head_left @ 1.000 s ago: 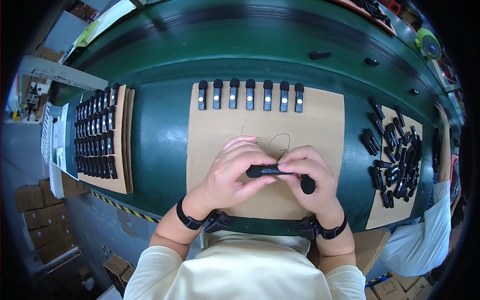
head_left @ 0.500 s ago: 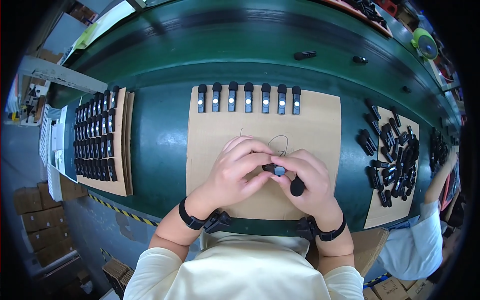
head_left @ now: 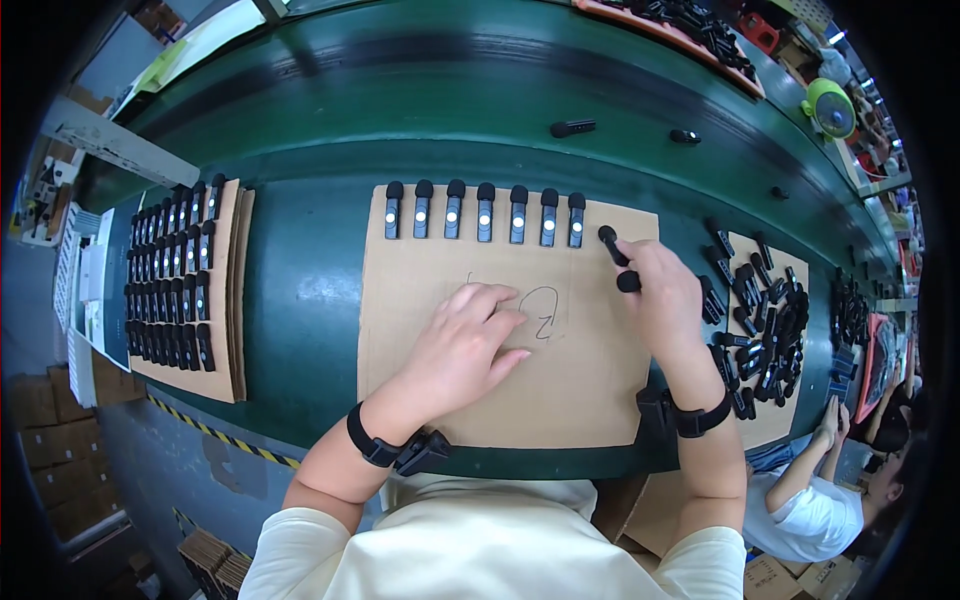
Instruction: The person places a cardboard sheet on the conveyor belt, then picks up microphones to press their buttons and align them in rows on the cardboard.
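My right hand (head_left: pixel 662 297) grips a small black clip-on microphone (head_left: pixel 611 243) with a foam tip, at the right end of a row. A second foam tip (head_left: pixel 628 282) pokes out from the same hand; the rest of it is hidden by my fingers. The row of several like microphones (head_left: pixel 485 212), foam ends away from me, lies along the far edge of a cardboard sheet (head_left: pixel 590 390). My left hand (head_left: pixel 465 340) rests over the middle of the sheet, fingers loosely spread and holding nothing, beside a pen-drawn mark (head_left: pixel 541 312).
Filled rows of microphones (head_left: pixel 175 285) lie on stacked cardboard at left. A loose pile of them (head_left: pixel 770 330) covers another sheet at right. Two lie on the green bench (head_left: pixel 400 100) beyond. At far right another person's arms (head_left: pixel 815 455) reach to the bench.
My hands have parted. The right one has carried the microphone and the second foam tip up and right to the row's end; the left has let go and opened over the cardboard.
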The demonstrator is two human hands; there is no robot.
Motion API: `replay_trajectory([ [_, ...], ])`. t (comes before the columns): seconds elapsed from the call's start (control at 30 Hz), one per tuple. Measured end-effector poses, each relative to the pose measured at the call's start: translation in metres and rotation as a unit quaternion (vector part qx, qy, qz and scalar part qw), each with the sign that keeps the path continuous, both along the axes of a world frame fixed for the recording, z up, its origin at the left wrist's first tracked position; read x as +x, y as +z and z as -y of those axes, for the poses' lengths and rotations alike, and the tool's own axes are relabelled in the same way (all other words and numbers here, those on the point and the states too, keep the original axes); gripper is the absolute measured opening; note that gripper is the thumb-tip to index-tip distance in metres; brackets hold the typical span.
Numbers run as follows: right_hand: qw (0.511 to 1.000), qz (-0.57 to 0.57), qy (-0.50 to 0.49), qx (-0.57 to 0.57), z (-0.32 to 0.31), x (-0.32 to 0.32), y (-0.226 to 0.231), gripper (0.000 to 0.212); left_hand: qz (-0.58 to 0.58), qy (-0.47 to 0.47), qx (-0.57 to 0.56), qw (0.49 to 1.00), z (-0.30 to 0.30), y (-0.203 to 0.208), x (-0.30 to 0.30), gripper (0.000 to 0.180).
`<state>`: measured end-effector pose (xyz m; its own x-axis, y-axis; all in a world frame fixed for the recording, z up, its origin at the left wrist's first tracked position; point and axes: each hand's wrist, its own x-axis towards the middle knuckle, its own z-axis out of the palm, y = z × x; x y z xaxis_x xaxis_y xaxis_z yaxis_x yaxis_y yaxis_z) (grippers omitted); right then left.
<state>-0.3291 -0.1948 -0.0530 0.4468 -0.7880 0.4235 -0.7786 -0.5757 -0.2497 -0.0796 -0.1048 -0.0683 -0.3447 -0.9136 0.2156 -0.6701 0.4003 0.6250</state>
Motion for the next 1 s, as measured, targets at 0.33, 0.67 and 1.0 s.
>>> replay_trajectory([
  [0.33, 0.997, -0.033, 0.047, 0.044, -0.005, 0.003, -0.01, 0.021, 0.012, -0.001, 0.009, 1.0, -0.002, 0.003, 0.0, 0.033],
  [0.67, 0.999, -0.023, 0.036, -0.001, 0.021, 0.009, -0.011, 0.026, 0.016, -0.006, 0.016, 1.0, -0.002, 0.003, 0.0, 0.031],
  [1.0, 0.96, 0.103, 0.089, 0.247, -0.055, 0.056, 0.019, 0.052, -0.145, -0.027, -0.078, 0.986, 0.005, 0.012, 0.002, 0.032],
])
